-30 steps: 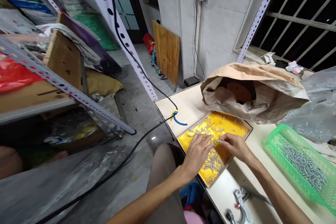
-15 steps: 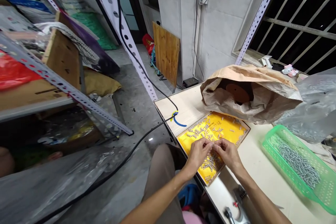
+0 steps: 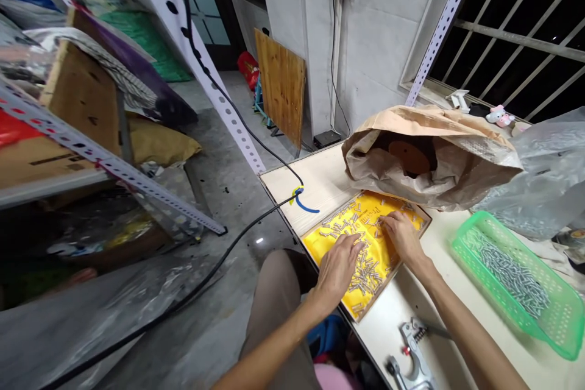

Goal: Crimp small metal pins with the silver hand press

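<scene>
A shallow tray lined with yellow printed sheet (image 3: 387, 250) holds many small silvery metal pins (image 3: 365, 274). Over its left half, my left hand (image 3: 337, 267) rests low with bent fingers apart, the tips among the pins. My right hand (image 3: 404, 239) is over the right half, thumb and fingertips drawn together close to the sheet. Anything between those fingertips is too small to make out. To the right, a green plastic basket (image 3: 555, 323) contains a heap of silvery screw-like pieces (image 3: 512, 274).
Behind the tray lies an open brown paper sack (image 3: 439, 180) with a brown disc inside. A clear plastic bag (image 3: 543, 177) sits at right. Near the front edge is a metal clamp-like tool (image 3: 414, 356). A black cable (image 3: 237, 250) crosses the table's left corner, beside a perforated post (image 3: 228, 103).
My hands were together over the tray's middle and have parted. The right moved right and away from me; the left shifted slightly left and down. The view has shifted a little.
</scene>
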### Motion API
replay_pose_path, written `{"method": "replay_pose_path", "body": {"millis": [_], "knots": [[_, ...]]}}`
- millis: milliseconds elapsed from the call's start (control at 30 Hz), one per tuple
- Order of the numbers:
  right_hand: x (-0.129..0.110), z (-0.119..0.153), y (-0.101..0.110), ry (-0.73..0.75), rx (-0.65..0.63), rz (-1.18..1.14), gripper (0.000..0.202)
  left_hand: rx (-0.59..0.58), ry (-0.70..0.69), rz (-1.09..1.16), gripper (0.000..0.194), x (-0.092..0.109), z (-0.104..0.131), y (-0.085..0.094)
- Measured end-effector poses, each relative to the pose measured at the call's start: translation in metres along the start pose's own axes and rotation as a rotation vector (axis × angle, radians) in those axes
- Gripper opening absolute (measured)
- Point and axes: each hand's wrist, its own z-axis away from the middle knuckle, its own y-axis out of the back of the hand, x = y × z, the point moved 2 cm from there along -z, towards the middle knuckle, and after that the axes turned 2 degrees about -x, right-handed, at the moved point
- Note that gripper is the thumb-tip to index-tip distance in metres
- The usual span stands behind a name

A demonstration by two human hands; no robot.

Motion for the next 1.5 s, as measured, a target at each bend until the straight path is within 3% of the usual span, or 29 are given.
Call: {"method": "replay_pose_path", "body": {"millis": [200, 400, 500, 667, 867, 1067, 1167, 1300, 1500], "knots": [[0.0, -0.002, 0.0, -0.026, -0.07, -0.105, 0.027, 0.01, -0.105, -0.055, 0.031, 0.004, -0.016, -0.009], [-0.011, 0.022, -0.003, -0.052, -0.227, -0.582, 0.04, -0.089, -0.237, 0.041, 0.025, 0.007, -0.018, -0.011], [-0.011, 0.03, -0.006, -0.088, -0.217, -0.633, 0.039, -0.121, -0.252, 0.028, 0.023, 0.006, -0.015, -0.012], [-0.011, 0.038, -0.01, -0.066, -0.117, -0.516, 0.031, -0.173, -0.194, -0.058, 0.021, 0.004, -0.01, -0.019], [-0.022, 0.047, -0.01, -0.013, -0.018, -0.398, 0.025, -0.198, -0.102, 0.016, 0.025, 0.002, -0.007, -0.025], [-0.006, 0.043, -0.005, -0.003, 0.046, -0.255, 0.012, -0.215, 0.027, -0.143, 0.022, 0.012, 0.0, -0.008], [0.015, 0.033, 0.005, -0.046, 0.173, -0.057, 0.024, -0.15, -0.011, -0.169, 0.018, 0.009, 0.003, 0.001], [0.038, 0.018, 0.01, -0.107, 0.097, 0.129, 0.028, -0.081, -0.092, -0.149, 0.021, -0.003, 0.004, -0.001], [0.048, 0.013, 0.007, -0.133, 0.066, 0.14, 0.023, -0.094, -0.151, -0.109, 0.026, -0.004, 0.005, -0.008]]}}
